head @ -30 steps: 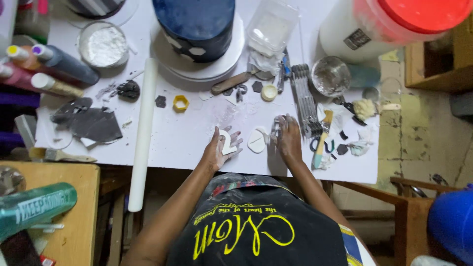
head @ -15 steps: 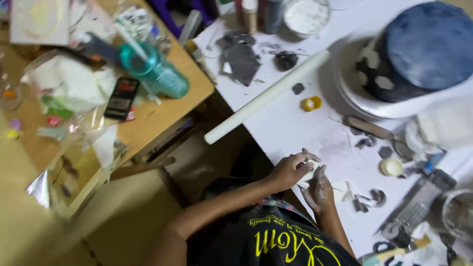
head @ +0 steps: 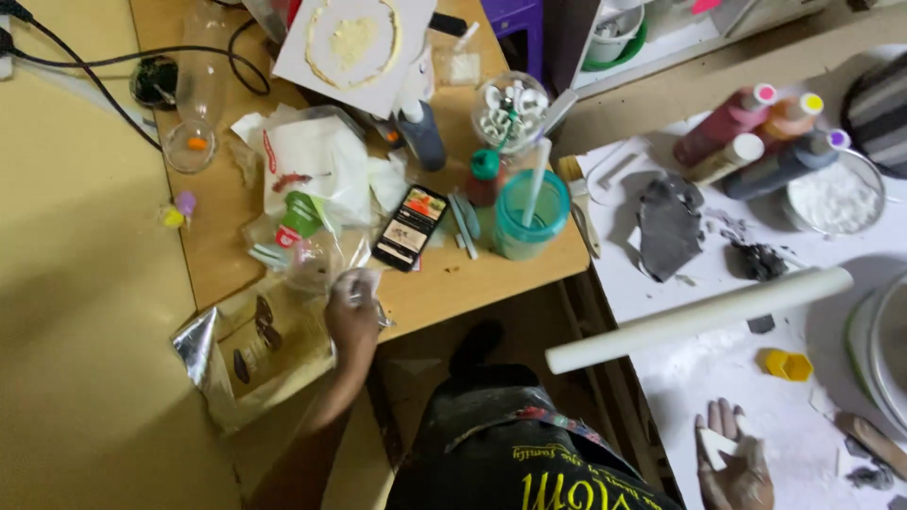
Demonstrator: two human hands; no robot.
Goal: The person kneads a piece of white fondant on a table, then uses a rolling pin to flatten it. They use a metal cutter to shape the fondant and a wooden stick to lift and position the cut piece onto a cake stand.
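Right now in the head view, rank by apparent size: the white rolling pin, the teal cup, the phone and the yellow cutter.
1. White rolling pin, longest by far.
2. Teal cup and phone look alike in extent; not ranked apart.
3. Yellow cutter, clearly smallest.

I saw a black phone (head: 409, 227) beside a teal cup (head: 531, 217), a white rolling pin (head: 697, 319), and what looked like grey fondant (head: 669, 229).

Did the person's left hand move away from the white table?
Yes. The left hand went from the white table, near the right hand, over to the wooden desk, where it touches a clear plastic bag.
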